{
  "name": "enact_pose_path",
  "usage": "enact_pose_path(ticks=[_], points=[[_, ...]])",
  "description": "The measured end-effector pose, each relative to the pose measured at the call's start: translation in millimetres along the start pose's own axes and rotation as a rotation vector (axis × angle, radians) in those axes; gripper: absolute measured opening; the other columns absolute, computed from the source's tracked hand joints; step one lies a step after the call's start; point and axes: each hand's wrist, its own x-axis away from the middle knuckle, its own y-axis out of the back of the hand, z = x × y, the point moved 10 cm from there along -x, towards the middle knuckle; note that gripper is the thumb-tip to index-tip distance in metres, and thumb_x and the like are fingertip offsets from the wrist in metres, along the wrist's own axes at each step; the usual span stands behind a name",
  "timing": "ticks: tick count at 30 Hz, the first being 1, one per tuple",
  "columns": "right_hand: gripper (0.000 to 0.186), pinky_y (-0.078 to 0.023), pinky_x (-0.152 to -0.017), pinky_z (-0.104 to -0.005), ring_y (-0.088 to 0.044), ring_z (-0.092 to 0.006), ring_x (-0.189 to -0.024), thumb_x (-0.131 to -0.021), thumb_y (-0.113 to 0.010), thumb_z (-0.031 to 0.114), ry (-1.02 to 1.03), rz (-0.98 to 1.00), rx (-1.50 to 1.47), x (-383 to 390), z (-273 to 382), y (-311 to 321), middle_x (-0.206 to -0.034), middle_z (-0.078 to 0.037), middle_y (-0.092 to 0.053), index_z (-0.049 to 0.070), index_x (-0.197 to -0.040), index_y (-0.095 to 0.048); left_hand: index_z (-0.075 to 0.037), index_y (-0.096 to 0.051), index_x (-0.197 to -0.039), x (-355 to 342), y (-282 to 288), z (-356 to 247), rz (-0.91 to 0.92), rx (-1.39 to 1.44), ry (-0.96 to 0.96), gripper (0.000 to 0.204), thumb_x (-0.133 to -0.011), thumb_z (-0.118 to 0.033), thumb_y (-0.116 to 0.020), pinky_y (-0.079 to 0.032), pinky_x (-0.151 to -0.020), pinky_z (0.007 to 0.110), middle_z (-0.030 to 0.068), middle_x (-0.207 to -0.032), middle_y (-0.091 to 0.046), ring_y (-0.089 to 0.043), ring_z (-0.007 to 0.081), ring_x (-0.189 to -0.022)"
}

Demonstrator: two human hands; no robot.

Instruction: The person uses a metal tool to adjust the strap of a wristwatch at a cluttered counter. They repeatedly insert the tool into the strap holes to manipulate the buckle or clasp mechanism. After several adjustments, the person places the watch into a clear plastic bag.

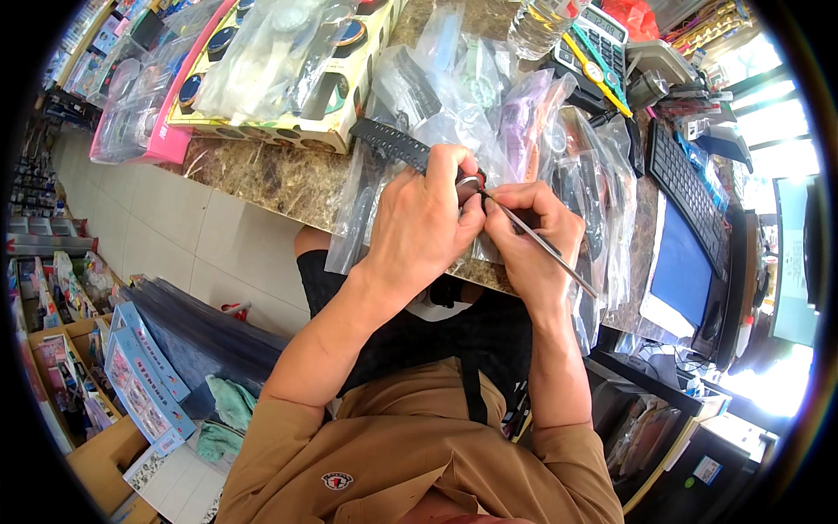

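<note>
My left hand point(417, 214) is closed around a wristwatch point(469, 187), whose perforated black strap point(390, 142) sticks out to the upper left. A bit of red shows at the edge of the watch case. In my right hand point(539, 234) a slender metal tool point(560, 258) is pinched, its long end pointing down to the right. The tool's tip meets the side of the watch near my left thumb; fingers partly hide the contact, and I cannot tell the tool's exact kind. Beneath both hands lie clear plastic bags point(471, 122) with watch straps in them.
A yellow patterned box point(340, 122) holding round watches under plastic stands at the far left of the marble-look table point(253, 179), beside a pink-edged clear case point(166, 131). To the right are a calculator point(598, 39), yellow-handled tool point(595, 72), keyboard point(690, 196) and blue pad point(681, 262).
</note>
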Motion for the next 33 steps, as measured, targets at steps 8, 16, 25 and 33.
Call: enact_pose_path(ticks=[8,16,25,33], points=[[0.012,-0.060,-0.075,-0.0285,-0.076,-0.0154,-0.081,-0.086,-0.083,0.000,-0.011,0.018,-0.027,0.4,1.3,-1.5,-0.096,-0.012,-0.080,-0.001,-0.095,-0.075,-0.007,-0.053,-0.117,-0.6,-0.6,7.5,-0.013,0.005,0.062,0.046,-0.082,-0.005,-0.083,-0.056,-0.069,0.050,0.0167,-0.087,-0.073,-0.072,0.0424,-0.075],[0.013,-0.060,-0.076,-0.0294,-0.076,-0.0162,-0.081,-0.085,-0.083,-0.001,-0.004,-0.020,-0.069,2.7,-4.3,-0.5,-0.097,-0.012,-0.080,-0.001,-0.095,-0.074,-0.007,-0.055,-0.115,-1.3,-0.9,11.5,-0.022,0.025,0.139,0.044,-0.081,-0.005,-0.082,-0.057,-0.070,0.048,0.0175,-0.087,-0.072,-0.072,0.0414,-0.078],[0.015,-0.061,-0.075,-0.0308,-0.077,-0.0196,-0.082,-0.084,-0.084,-0.002,0.020,-0.023,-0.063,2.9,2.9,2.7,-0.097,-0.013,-0.079,-0.001,-0.094,-0.073,-0.007,-0.052,-0.115,-1.8,-1.7,7.6,-0.040,0.044,0.098,0.043,-0.081,-0.004,-0.078,-0.053,-0.070,0.053,0.0154,-0.083,-0.071,-0.067,0.0431,-0.070],[0.016,-0.060,-0.076,-0.0322,-0.077,-0.0222,-0.083,-0.084,-0.084,-0.003,0.049,-0.016,-0.075,2.6,2.9,1.5,-0.097,-0.014,-0.079,0.000,-0.094,-0.073,-0.006,-0.053,-0.115,-1.3,-1.3,9.4,-0.037,0.044,0.099,0.042,-0.082,-0.005,-0.079,-0.052,-0.069,0.054,0.0166,-0.081,-0.070,-0.066,0.0441,-0.069]])
